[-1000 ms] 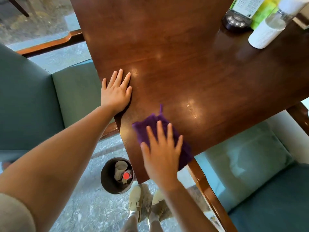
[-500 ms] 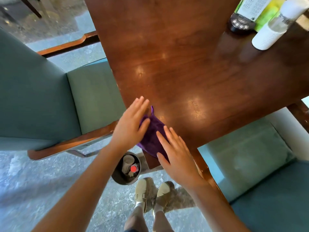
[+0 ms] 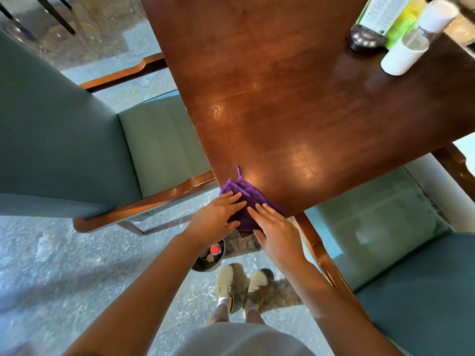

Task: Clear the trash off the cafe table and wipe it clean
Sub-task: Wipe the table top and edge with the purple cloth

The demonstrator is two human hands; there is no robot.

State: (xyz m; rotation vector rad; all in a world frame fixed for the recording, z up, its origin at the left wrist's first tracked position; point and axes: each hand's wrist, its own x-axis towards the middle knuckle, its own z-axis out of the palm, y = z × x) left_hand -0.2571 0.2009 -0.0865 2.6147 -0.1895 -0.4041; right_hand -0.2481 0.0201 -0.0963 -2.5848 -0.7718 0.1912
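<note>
— Where was the cloth (image 3: 245,199)?

— On the near corner of the surface (image 3: 295,104), part of it hanging over that corner toward the person. Its little loop pointed away from the corner, up the wood.

— And the hands?

— Both lay flat on the cloth. The left hand (image 3: 214,218) pressed its left half, the right hand (image 3: 276,228) its right half, fingers stretched out and close together. Neither grip was curled around the fabric; the palms just rested on it, open.

— Which was nearer the corner?

— About equal, I'd say. The cloth sat directly ahead of both, fingertips aimed up the wood from the corner.

— Any trash left?

— None showed on the wood near the corner. A bin (image 3: 209,260) stood on the floor just below the corner, with a red-capped bottle (image 3: 215,249) inside.

— So the job?

— Probably near its end, the cloth being folded or gathered.
</note>
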